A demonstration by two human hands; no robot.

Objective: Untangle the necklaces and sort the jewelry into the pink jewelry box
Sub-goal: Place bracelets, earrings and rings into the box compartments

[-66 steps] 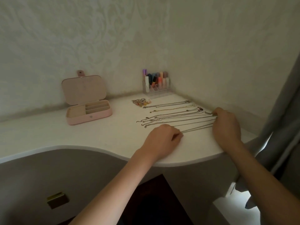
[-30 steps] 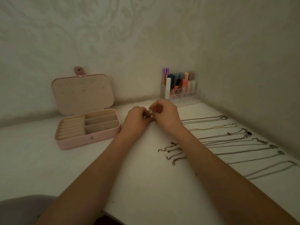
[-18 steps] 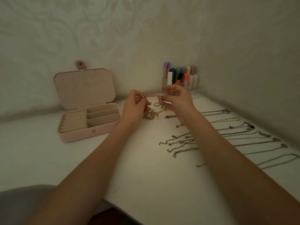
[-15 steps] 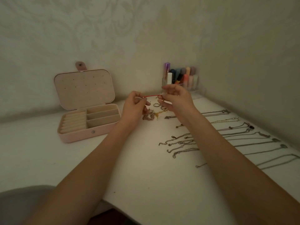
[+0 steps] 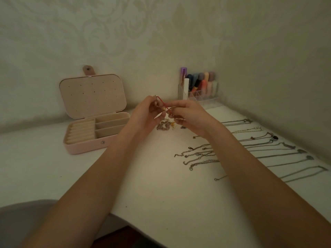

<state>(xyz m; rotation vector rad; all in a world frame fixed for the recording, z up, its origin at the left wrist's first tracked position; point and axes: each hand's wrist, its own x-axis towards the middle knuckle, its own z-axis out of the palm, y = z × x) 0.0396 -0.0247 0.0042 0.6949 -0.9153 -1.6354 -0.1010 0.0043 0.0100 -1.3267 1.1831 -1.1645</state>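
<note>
Low light, head view. Two bare forearms enter from the bottom corners and converge at frame centre above the white tabletop (image 5: pixel 161 190).

Right of centre, partly under the right forearm: a row of thin metal chain necklaces (image 5: pixel 279 154) laid out roughly parallel, separated, running toward the right edge. Clasp ends point left; pendants sit at the far right ends.

Centre: left hand (image 5: pixel 145 116) and right hand (image 5: pixel 189 116) raised off the table, close together, fingers curled. Both pinch a thin red cord-like piece (image 5: pixel 163 104) that slants from upper left, at the left fingertips, down to the right fingertips. Whether it is a bracelet or a necklace cannot be told.

Just beyond and below the hands, on the table: a small heap of beaded and gold-coloured jewelry (image 5: pixel 165 125), apart from both hands.

Left of centre: the pink rectangular jewelry box (image 5: pixel 86 146), lid up and leaning back against the wall, snap tab on top. Cream interior shows ring rolls at left and open compartments at right; no contents visible.

Far, upper right of centre, in the wall corner: a clear plastic organiser holding coloured lipstick tubes (image 5: pixel 198 86).
</note>
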